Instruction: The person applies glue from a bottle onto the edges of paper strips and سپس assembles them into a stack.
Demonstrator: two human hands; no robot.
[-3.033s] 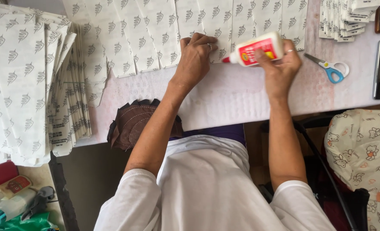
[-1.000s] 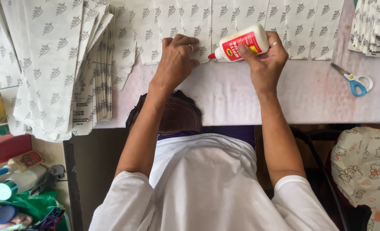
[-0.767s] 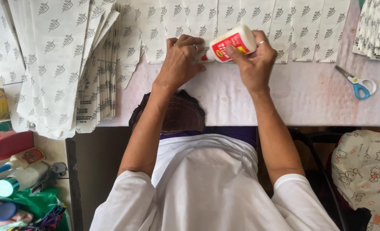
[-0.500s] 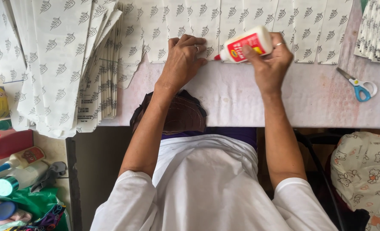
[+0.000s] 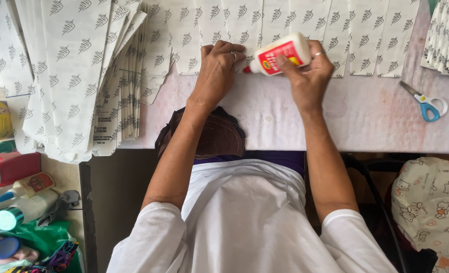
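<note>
From the head camera, looking down, the right hand [image 5: 308, 76] is wrapped around a white glue bottle [image 5: 281, 53] with a red label, fingers curled over its body and thumb pressed on the label; the bottle lies nearly level, its red nozzle pointing toward the left hand [image 5: 219, 65]. That hand lies palm down with the fingers bent, fingertips pressing on the lower edge of a row of printed paper sheets [image 5: 295, 25], white with a small grey leaf pattern, which overlap side by side along the far part of the pale pink table [image 5: 376, 121]; it grasps nothing. The nozzle tip sits right at the left hand's fingertips, at the edge of the sheets. A ring shows on each hand. To the left a thick, fanned stack of the same patterned sheets [image 5: 77, 76] hangs over the table's near edge. At the top right corner lies another smaller pile of folded patterned papers [image 5: 447, 35], and below it, well apart from the hands, blue-handled scissors [image 5: 424, 103] lie on the table. Beyond the table's left end sit a red box-like object [image 5: 12, 167], a second glue bottle [image 5: 27, 186] lying on its side, and a green plastic bag [image 5: 37, 242]. At the lower right is a cloth printed with cartoon figures [image 5: 432, 202].
</note>
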